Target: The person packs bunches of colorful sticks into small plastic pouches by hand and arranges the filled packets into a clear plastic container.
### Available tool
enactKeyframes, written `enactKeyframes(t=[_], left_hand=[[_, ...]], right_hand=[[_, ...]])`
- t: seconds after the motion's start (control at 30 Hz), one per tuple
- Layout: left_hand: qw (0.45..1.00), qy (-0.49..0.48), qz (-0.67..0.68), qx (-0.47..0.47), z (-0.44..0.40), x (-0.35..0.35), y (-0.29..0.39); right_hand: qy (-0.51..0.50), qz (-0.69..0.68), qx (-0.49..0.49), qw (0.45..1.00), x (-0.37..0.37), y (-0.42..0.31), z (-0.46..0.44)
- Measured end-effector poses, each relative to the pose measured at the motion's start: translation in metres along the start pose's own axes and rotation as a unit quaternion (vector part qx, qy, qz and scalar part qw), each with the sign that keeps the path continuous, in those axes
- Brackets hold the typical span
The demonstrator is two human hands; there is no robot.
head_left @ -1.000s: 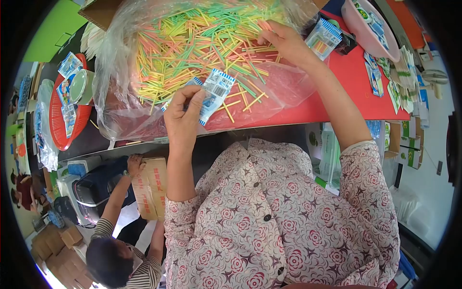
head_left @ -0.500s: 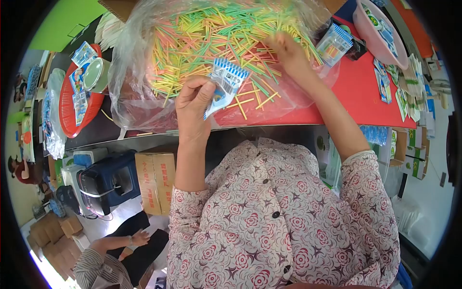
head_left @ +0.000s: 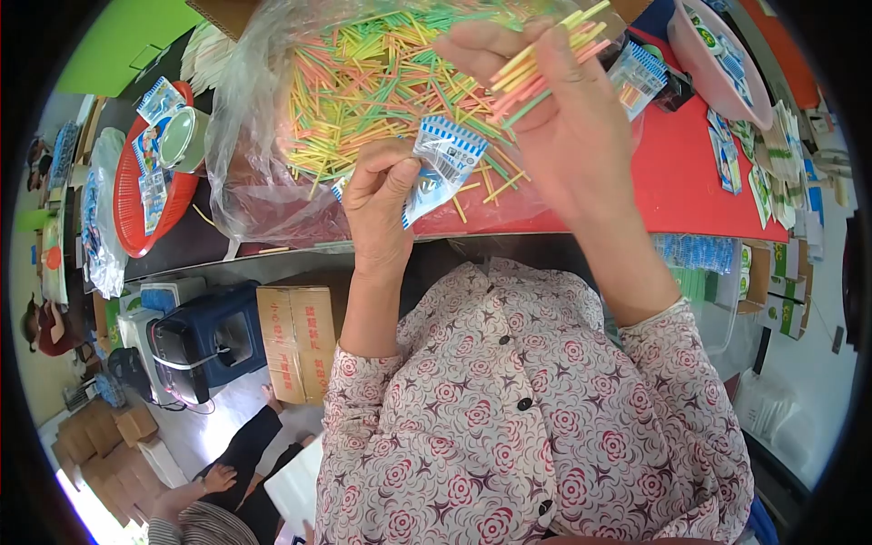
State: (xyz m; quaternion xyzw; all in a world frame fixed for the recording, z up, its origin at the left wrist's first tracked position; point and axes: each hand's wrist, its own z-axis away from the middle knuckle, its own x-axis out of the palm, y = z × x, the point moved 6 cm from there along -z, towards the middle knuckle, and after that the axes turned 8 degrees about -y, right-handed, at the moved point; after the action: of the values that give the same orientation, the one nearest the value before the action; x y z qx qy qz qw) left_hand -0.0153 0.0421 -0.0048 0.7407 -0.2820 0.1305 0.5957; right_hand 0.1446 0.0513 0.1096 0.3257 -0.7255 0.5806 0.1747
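My left hand [head_left: 380,204] is closed, thumb and finger pinching the edge of a small plastic packet [head_left: 445,168] with a blue-striped top. In my right hand [head_left: 586,150], raised close to the camera with its palm showing, lies a bunch of thin coloured sticks [head_left: 549,68], yellow, pink and a little green, held by the thumb. Behind both hands spreads a large heap of the same sticks [head_left: 372,91] in a clear plastic bag [head_left: 245,173]. A few loose sticks lie on the bag's near side, below the packet.
An orange-red basket [head_left: 124,204] with packets and a round-lidded tub [head_left: 184,139] stands left. At the right are a filled packet [head_left: 639,80], a pink basin [head_left: 688,59] of packets and the red tabletop [head_left: 677,173]. Below left, another person sits near a cardboard box [head_left: 292,345].
My right hand has come up from the heap toward the camera, now holding a bunch of sticks. The left hand and packet have shifted slightly right. The seated person's arms have moved.
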Motion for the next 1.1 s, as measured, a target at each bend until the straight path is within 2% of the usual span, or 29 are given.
enactKeyframes(t=[0.1,0.2,0.47,0.6,0.9,1.03,1.1], left_hand=[[1.0,-0.007,-0.022,0.019,0.001,0.0,0.001],[0.999,-0.015,-0.033,0.022,0.003,0.0,0.0],[1.0,0.007,-0.029,0.004,0.006,0.002,0.001],[0.999,0.012,-0.03,0.005,0.007,0.001,0.001],[0.999,0.027,-0.024,0.025,0.004,0.003,0.003],[0.994,0.021,-0.084,0.066,0.004,0.005,0.008],[0.987,0.01,-0.13,0.095,0.003,0.007,0.01]], right_hand=[[0.022,0.008,0.005,1.0,0.007,0.011,0.0],[-0.042,0.164,-0.097,0.981,0.013,0.012,0.0],[-0.079,0.204,-0.12,0.968,0.016,0.025,0.006],[-0.044,0.14,-0.092,0.985,0.02,0.022,0.007],[-0.05,0.162,-0.084,0.982,0.014,0.035,0.014],[-0.04,0.219,-0.052,0.973,0.01,0.039,0.017],[-0.048,0.224,0.005,0.973,0.004,0.045,0.017]])
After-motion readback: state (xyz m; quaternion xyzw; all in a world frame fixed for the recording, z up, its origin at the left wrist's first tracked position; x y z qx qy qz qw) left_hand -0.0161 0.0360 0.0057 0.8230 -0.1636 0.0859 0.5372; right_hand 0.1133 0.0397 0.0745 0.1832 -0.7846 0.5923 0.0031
